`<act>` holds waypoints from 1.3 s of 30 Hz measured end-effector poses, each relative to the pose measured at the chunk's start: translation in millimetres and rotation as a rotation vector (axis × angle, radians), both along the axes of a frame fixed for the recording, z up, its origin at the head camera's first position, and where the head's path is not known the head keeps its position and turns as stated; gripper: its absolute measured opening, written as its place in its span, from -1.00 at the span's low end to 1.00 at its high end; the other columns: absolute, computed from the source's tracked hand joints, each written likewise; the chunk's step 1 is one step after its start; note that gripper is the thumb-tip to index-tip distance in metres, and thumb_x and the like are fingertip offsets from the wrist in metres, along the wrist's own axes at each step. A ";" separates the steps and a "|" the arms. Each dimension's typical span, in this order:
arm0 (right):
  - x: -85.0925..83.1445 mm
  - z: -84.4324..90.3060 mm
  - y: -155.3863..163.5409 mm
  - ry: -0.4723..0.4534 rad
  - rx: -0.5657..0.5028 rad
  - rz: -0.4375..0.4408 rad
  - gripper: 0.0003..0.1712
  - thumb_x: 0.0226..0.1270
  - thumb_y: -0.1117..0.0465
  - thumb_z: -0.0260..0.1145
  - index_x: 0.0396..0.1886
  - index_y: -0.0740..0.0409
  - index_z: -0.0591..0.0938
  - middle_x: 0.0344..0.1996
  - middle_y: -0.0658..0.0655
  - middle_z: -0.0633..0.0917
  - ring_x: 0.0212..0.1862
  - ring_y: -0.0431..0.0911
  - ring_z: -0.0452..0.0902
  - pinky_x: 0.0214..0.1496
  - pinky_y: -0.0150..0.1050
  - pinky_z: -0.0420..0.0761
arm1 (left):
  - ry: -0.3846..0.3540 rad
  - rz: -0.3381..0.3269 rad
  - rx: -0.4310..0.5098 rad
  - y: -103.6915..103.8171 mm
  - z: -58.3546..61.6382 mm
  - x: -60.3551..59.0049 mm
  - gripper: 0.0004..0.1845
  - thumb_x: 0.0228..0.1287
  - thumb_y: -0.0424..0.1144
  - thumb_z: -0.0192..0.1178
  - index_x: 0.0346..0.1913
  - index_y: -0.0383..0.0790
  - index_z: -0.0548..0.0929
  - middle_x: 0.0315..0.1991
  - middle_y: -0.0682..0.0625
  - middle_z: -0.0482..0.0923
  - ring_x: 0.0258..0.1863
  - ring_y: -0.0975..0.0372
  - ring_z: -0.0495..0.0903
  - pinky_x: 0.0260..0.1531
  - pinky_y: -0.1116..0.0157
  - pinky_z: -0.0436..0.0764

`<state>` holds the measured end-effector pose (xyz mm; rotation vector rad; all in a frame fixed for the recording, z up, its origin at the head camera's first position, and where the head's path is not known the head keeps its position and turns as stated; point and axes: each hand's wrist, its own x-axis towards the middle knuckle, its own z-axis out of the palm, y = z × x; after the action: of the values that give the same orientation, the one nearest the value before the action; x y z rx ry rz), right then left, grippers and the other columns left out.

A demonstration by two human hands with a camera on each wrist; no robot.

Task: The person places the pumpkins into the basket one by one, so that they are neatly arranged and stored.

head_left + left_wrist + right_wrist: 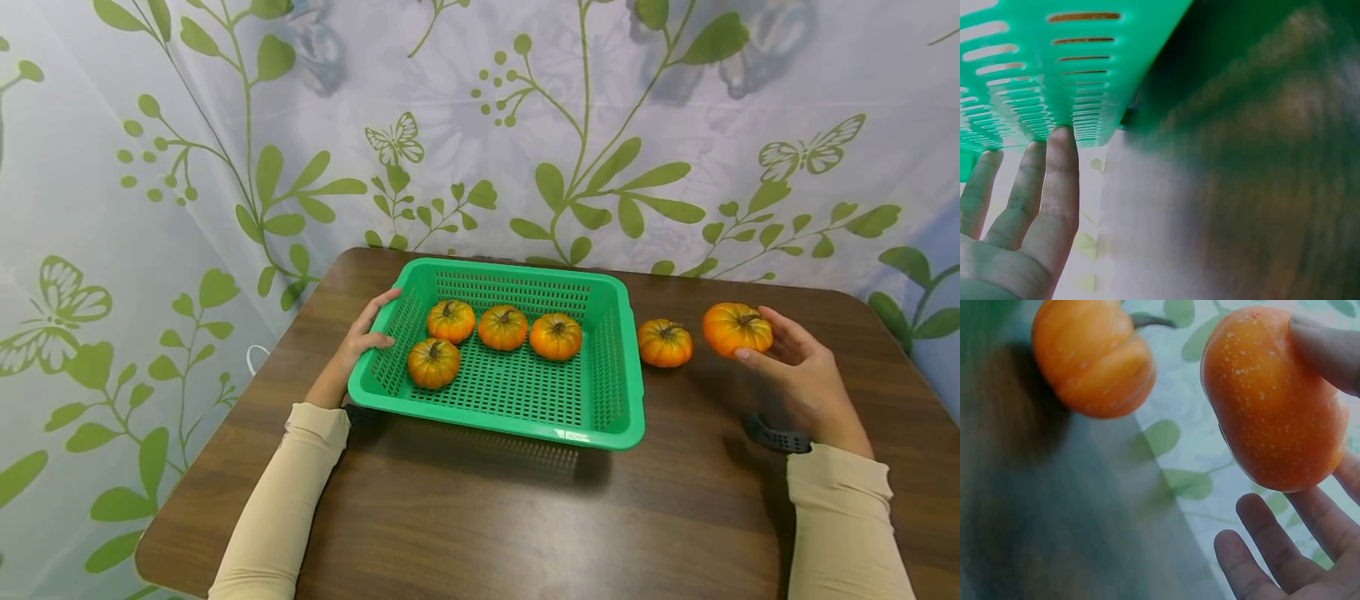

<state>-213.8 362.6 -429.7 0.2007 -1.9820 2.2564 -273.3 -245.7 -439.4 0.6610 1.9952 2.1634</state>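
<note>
A green perforated basket (495, 421) stands on the brown table (525, 517) with several small orange pumpkins (502, 327) inside. My left hand (375, 321) rests at its left rim, thumb on the rim. In the left wrist view its straight fingers (1054, 181) touch the basket's outer wall (1054, 69). To the right, my right hand (761, 335) holds one pumpkin (731, 327) above the table, pinched between thumb and fingers. The right wrist view shows that pumpkin (1272, 400) close up. Another pumpkin (664, 343) sits on the table beside the basket's right wall, also seen from the right wrist (1091, 359).
A leaf-and-butterfly patterned curtain (480, 125) hangs behind and to the left of the table. Bare wood lies in front of the basket and around my right hand. The table's rounded front-left corner (150, 550) is near my left sleeve.
</note>
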 end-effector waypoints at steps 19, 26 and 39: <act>6.7 43.1 -23.4 0.031 0.570 -0.054 -0.15 0.32 0.40 0.32 0.56 -0.06 0.26 0.23 -0.18 0.45 0.05 -0.45 0.49 -0.09 -0.60 0.52 | 0.024 0.015 -0.006 -0.4 0.4 -0.2 -0.16 0.11 -0.51 -0.05 0.55 -0.21 0.11 0.53 -0.23 -0.05 0.30 -0.03 0.25 0.07 0.31 0.49; 11.4 54.5 -37.6 0.092 0.629 -0.017 -0.14 0.30 0.44 0.33 0.55 -0.03 0.28 0.27 -0.13 0.43 0.08 -0.43 0.47 -0.04 -0.62 0.49 | 0.058 0.001 0.004 -1.3 -1.4 -3.5 -0.16 0.11 -0.52 -0.06 0.55 -0.24 0.12 0.53 -0.28 -0.07 0.29 0.03 0.27 0.09 0.34 0.46; 15.7 65.7 -60.0 0.231 0.685 0.064 -0.08 0.17 0.56 0.36 0.52 0.09 0.31 0.24 -0.20 0.46 0.11 -0.41 0.48 0.01 -0.61 0.47 | 0.057 0.008 -0.016 -0.9 -1.9 -2.8 -0.16 0.11 -0.51 -0.06 0.55 -0.23 0.11 0.52 -0.27 -0.04 0.29 0.02 0.26 0.08 0.33 0.47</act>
<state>-198.1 302.6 -364.0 0.5628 -2.5435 1.4088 -276.0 -246.6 -441.3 0.7221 2.0444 2.1537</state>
